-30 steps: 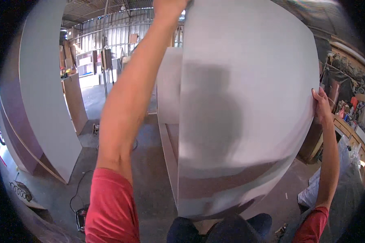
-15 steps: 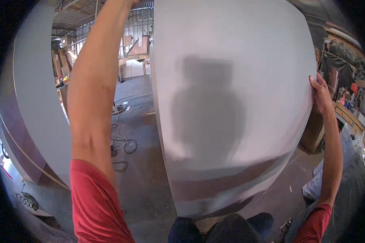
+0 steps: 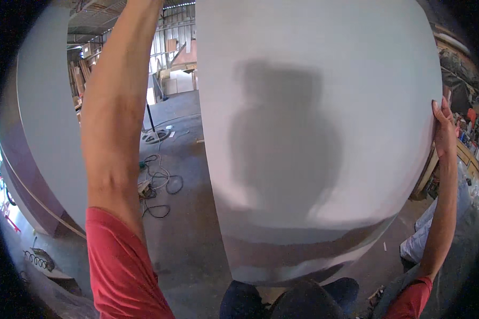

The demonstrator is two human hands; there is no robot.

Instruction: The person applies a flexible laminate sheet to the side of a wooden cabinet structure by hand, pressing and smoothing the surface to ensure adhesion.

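Observation:
A large glossy pale-grey panel [image 3: 282,175] stands upright right in front of me, showing a dark reflection in its surface. Its lower edge is close to my legs [image 3: 298,297]. At the right edge of the panel, my right hand [image 3: 445,127] is closed round the border, thumb on the near face and the other fingers partly hidden behind. My left forearm [image 3: 114,111] rises along the panel's left side and runs out of the top of the picture, so my left hand is out of view.
Another tall grey panel [image 3: 50,122] stands at the left. Tangled cables [image 3: 162,178] lie on the floor beyond my left arm. A plastic-wrapped bundle [image 3: 426,234] and a wooden drawer unit [image 3: 467,157] are at the right. Boards [image 3: 178,82] lean at the back.
The panel looks wider and closer now, its right edge shifted to the right with my right hand still on it. My left hand's visible bit has left the picture at the top.

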